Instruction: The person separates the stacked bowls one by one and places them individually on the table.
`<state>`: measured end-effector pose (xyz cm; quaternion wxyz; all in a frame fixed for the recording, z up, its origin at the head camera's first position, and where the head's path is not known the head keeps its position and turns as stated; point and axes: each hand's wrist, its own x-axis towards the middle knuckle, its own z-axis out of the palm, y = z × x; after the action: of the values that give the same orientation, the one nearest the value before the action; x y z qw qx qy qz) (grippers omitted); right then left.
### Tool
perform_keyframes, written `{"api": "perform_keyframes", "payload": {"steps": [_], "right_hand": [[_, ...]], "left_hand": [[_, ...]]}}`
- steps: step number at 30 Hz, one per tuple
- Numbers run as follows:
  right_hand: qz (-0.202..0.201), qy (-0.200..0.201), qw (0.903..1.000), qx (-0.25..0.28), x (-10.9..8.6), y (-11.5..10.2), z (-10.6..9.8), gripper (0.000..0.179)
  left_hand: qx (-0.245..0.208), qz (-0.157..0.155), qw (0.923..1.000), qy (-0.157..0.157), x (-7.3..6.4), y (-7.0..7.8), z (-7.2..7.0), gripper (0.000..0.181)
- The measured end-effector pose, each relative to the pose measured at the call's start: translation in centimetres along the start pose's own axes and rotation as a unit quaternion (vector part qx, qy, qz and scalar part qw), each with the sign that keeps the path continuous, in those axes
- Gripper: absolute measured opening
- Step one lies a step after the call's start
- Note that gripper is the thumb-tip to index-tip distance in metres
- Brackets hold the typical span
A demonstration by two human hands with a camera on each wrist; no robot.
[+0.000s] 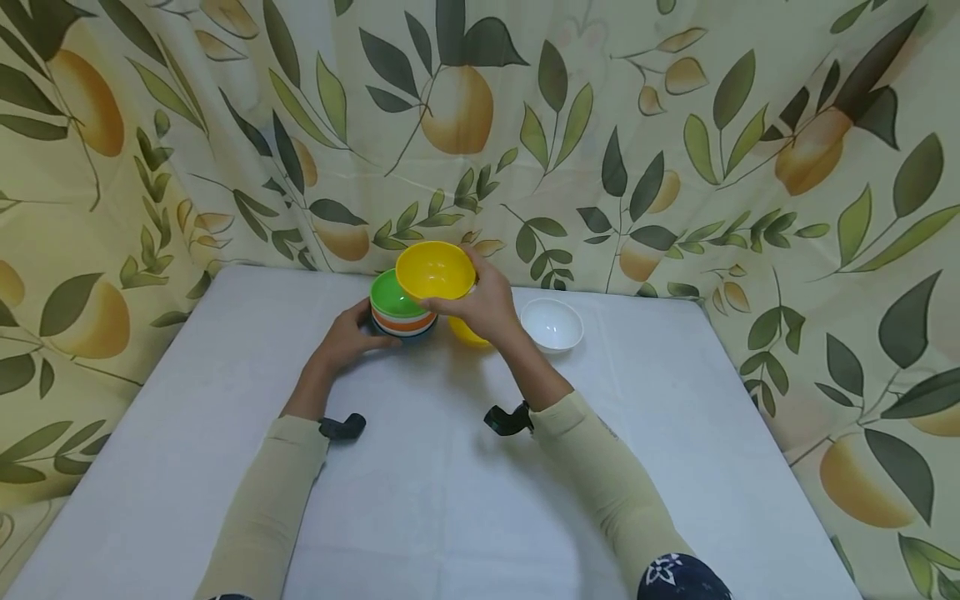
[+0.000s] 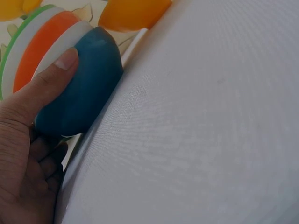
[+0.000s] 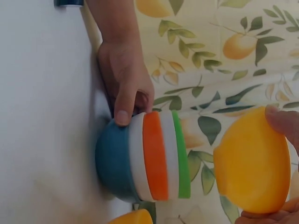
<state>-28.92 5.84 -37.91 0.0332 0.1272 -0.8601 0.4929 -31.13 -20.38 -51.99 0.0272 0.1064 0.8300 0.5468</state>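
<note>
My left hand (image 1: 343,340) grips a stack of nested bowls at its left side, thumb along the blue bowl (image 2: 91,88) at the bottom. Above the blue come a white rim, an orange bowl (image 3: 155,156), another white rim and a green bowl (image 1: 388,298) on top. With my right hand (image 1: 489,302) I hold a yellow bowl (image 1: 435,268) by its right side, thumb and fingers at the rim. In the right wrist view this bowl is apart from the stack, its base facing the green rim.
A second yellow bowl (image 1: 468,333) stands on the table right of the stack, partly hidden by my right hand. Further right is a white bowl (image 1: 552,325). The white-covered table (image 1: 420,483) ends at a fruit-patterned curtain (image 1: 495,192) behind the bowls.
</note>
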Motion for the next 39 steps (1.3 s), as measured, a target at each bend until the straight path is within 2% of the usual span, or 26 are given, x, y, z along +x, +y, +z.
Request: {"api": "perform_keyframes", "payload": {"steps": [11,19,28,39], "right_hand": [[-0.002,0.023,0.9997,-0.002,-1.4,1.0,-1.2,0.104],[0.007,0.035,0.9992,0.017,-1.8,1.6,-2.4,0.1],[0.036,0.045,0.9981,0.021,-2.3,2.4,-3.9,0.106],[0.064,0.056,0.9964,0.0,-2.8,3.6,-5.0,0.112]], "left_hand": [[0.014,-0.013,0.9998,0.004,-0.1,0.1,0.3,0.108],[0.012,-0.01,0.9999,0.002,-0.1,0.2,0.2,0.109],[0.017,-0.005,0.9998,0.002,0.2,-0.1,0.1,0.111],[0.011,0.002,0.9999,0.001,0.1,-0.2,0.1,0.111]]}}
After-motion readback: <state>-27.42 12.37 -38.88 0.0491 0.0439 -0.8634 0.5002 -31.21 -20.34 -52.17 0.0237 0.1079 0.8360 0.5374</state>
